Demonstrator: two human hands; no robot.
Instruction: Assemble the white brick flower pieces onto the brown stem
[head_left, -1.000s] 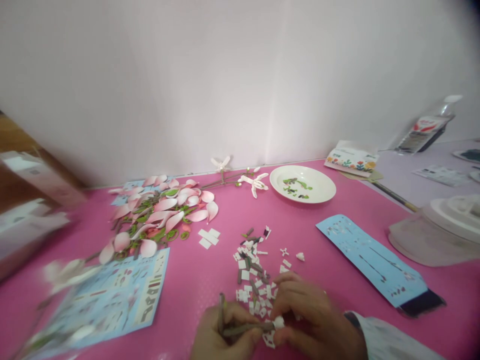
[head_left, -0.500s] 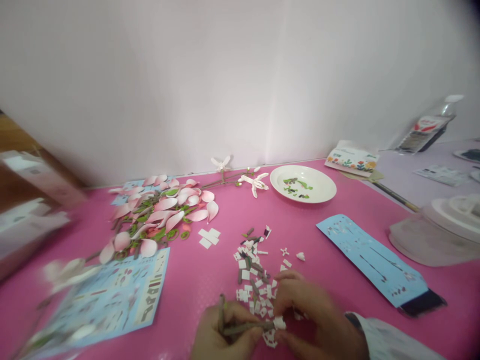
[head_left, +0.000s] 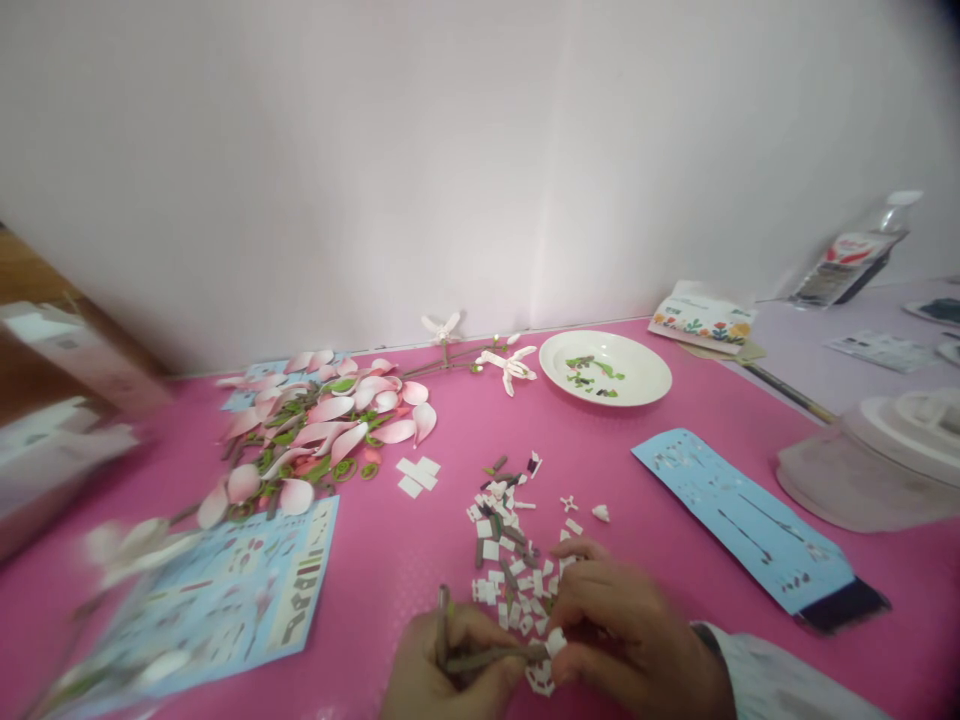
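Near the bottom centre, my left hand [head_left: 455, 665] is closed around a brown toy branch [head_left: 487, 657], whose side stub sticks up by the thumb. At the branch's right end sits a small white piece [head_left: 556, 642]. The fingers of my right hand [head_left: 626, 625] pinch this white piece from the right; whether it is joined to the branch I cannot tell. Just beyond both hands lies a scatter of small white, brown and dark building pieces [head_left: 491, 550]. A white cross-shaped piece [head_left: 568, 504] and a white bud-like piece [head_left: 601, 513] lie to its right.
Pink petals [head_left: 330, 408] with green parts are heaped at left, above a blue instruction sheet [head_left: 247, 590]. A white plate [head_left: 645, 385] holds small green pieces. A blue leaflet [head_left: 742, 520], lidded tub [head_left: 847, 480] and bottle [head_left: 855, 255] stand right. Flowered twigs [head_left: 457, 358] lie by the wall.
My right hand has shifted slightly, its fingers drawn closer together around the white piece at the branch's end. My left hand and the branch have stayed in place.
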